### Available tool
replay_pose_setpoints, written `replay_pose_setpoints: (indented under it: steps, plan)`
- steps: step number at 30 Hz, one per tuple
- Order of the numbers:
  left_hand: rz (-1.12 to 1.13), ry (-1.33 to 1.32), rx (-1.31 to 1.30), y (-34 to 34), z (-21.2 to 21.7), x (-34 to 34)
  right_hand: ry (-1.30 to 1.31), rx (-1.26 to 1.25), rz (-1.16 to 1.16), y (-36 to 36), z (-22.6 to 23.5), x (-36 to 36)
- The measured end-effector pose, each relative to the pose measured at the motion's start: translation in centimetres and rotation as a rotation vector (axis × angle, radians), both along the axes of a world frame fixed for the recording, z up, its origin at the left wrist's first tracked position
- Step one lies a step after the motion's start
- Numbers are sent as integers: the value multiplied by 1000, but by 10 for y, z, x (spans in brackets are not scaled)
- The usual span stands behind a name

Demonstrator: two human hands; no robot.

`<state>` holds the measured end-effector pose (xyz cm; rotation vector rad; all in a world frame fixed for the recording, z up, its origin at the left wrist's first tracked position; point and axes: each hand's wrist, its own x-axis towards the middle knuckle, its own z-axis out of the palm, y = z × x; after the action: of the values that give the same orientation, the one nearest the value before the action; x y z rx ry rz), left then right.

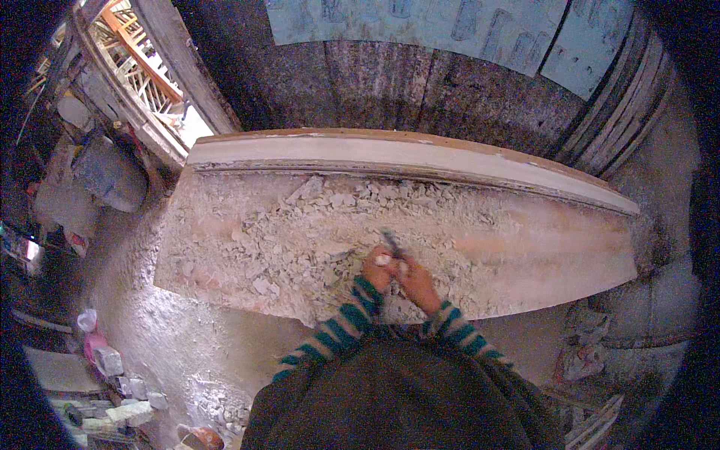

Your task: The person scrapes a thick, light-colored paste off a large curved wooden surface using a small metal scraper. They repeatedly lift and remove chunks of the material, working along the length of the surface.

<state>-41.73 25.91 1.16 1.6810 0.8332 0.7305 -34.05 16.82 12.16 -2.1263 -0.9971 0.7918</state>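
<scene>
Both hands close together around one small dark metal scraping tool (392, 243), just below the middle of the frame: the left hand (377, 268) wraps the handle end, the right hand (416, 283) presses in beside it, knuckles touching. The blade tip points up and away, resting on the long pale wooden panel (525, 247) that stretches across the centre of the picture. Whitish flakes of scraped coating (300, 232) lie thick over the panel's left and middle parts, while its right part shows bare pinkish wood. A smooth cream raised border (420, 159) runs along the panel's far edge. Striped green and tan sleeves (337, 334) come up from the lower edge. At lower left, small pale blocks (124, 412) sit on the dusty grey floor (172, 345).
</scene>
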Motion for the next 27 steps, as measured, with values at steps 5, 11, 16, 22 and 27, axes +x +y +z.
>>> replay_pose_setpoints:
  steps: [5, 11, 16, 22, 27]
  plan:
    - [157, -77, -94, 57, 83, -75, 107, 82, 176, 65, -18, -60]
    - [389, 8, 289, 152, 36, -188, 465, 348, 450, 177, -67, -148]
    - [435, 9, 299, 143, 101, -189, 526, 400, 586, 178, -4, -132]
    - [7, -230, -250, 38, 55, -79, -88, 220, 410, 24, 61, -26]
    - [-159, -155, -459, -103, 17, 43, -214, -229, 15, -105, 45, 17]
